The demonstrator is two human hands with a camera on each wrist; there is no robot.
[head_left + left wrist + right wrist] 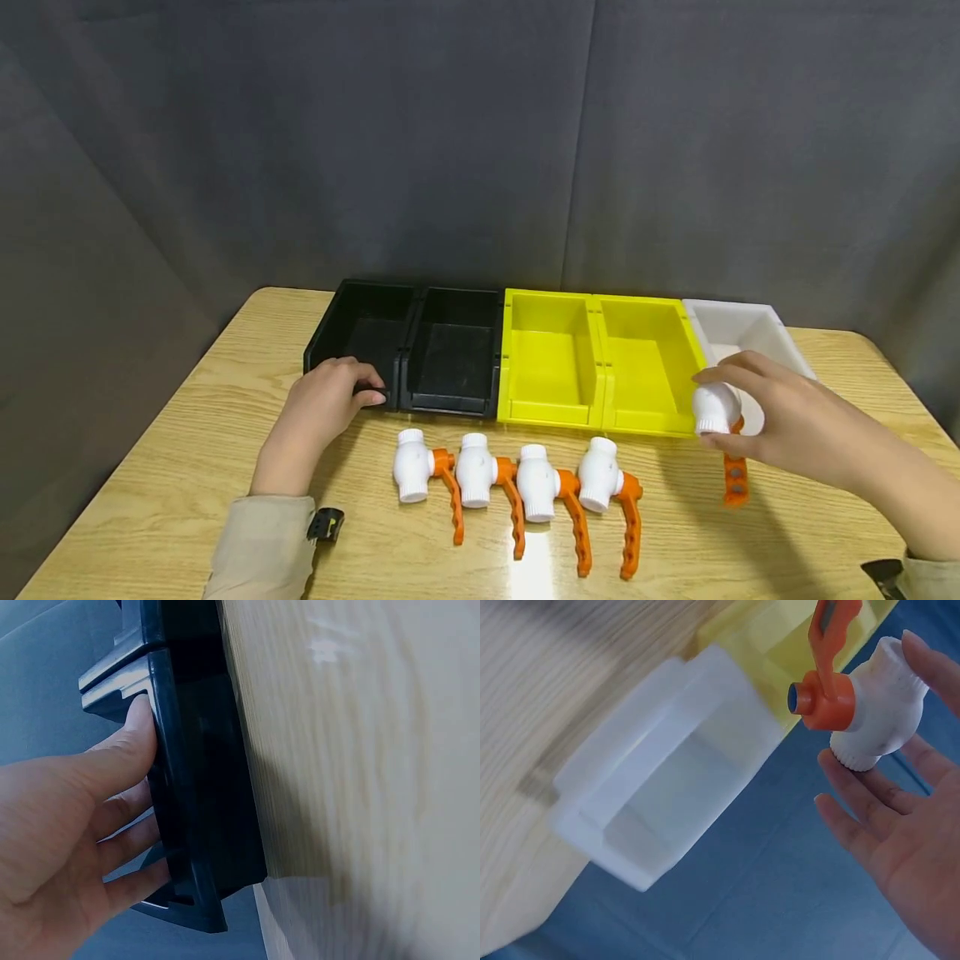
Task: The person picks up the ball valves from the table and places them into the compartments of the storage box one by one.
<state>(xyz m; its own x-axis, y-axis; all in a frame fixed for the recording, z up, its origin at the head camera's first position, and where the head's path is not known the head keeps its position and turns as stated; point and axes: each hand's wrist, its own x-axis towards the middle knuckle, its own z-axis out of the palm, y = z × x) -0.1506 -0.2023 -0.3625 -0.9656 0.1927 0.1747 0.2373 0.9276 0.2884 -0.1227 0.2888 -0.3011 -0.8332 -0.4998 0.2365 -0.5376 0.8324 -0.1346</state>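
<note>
My left hand (318, 408) rests at the front of the leftmost black bin (367, 333). In the left wrist view its thumb lies on the bin's front rim and its fingers reach over the edge, gripping the wall. My right hand (795, 412) pinches a white ball valve (716, 407) by its body, between thumb and fingertips. The valve's orange lever handle (736, 482) hangs downward in the head view. It is held above the table, in front of the white bin (787, 342). Several similar ball valves (475, 471) lie in a row between the hands, levers toward me.
A second black bin (453, 404) and two yellow bins (551, 414) complete the row between the left black bin and the white one. The bins stand along the back of the wooden table (187, 467). Behind them hangs a dark grey curtain (450, 150).
</note>
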